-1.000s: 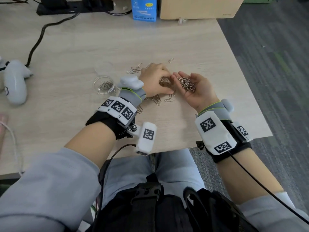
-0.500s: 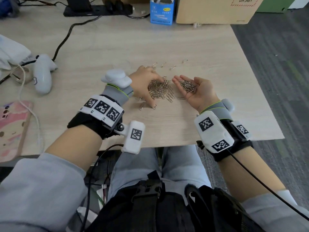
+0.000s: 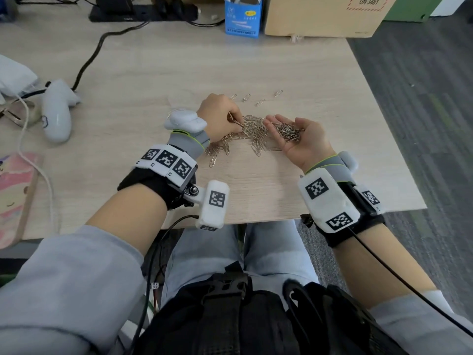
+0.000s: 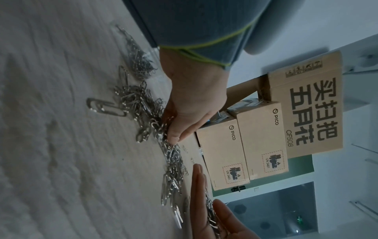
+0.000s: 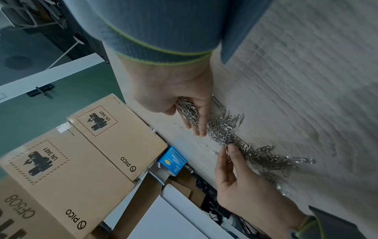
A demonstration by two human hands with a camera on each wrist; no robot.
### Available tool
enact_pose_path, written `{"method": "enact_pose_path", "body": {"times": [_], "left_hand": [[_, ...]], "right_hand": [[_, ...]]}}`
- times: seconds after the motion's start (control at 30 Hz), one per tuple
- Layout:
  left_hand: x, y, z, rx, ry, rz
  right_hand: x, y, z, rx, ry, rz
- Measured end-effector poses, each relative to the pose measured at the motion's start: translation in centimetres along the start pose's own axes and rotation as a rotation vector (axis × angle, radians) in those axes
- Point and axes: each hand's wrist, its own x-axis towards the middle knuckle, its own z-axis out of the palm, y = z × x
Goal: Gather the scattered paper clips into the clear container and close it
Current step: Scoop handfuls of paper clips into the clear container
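A pile of silver paper clips lies on the wooden table between my hands. My left hand pinches a few clips at the pile's left end; the right wrist view shows one clip caught between its thumb and finger. My right hand lies palm up beside the pile, fingers nearly straight, carrying a heap of clips in its palm. Several single clips lie just beyond the pile. The clear container is mostly hidden behind my left wrist device; only a bit of rim shows.
A white controller and a pink notebook lie at the left. A blue carton, a cardboard box and a black cable stand along the back. The table's right edge is near my right hand.
My left hand drew back from the right palm, spread over the pile, and now pinches clips from it. My right hand stayed palm up with its heap. The head view shifted.
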Motion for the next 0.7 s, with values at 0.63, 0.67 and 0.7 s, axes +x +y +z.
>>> {"method": "enact_pose_path", "body": {"times": [0.63, 0.67, 0.7], "left_hand": [[1.4, 3.7, -1.8, -0.384, -0.072, 0.156], [1.5, 3.5, -1.9, -0.368, -0.081, 0.166], [1.4, 3.4, -2.0, -0.359, -0.086, 0.176]], "right_hand": [[1.7, 2.5, 3.4, -0.168, -0.114, 0.087], [2.0, 2.7, 3.5, -0.166, -0.106, 0.098], [2.2, 2.8, 3.5, -0.159, -0.098, 0.1]]}}
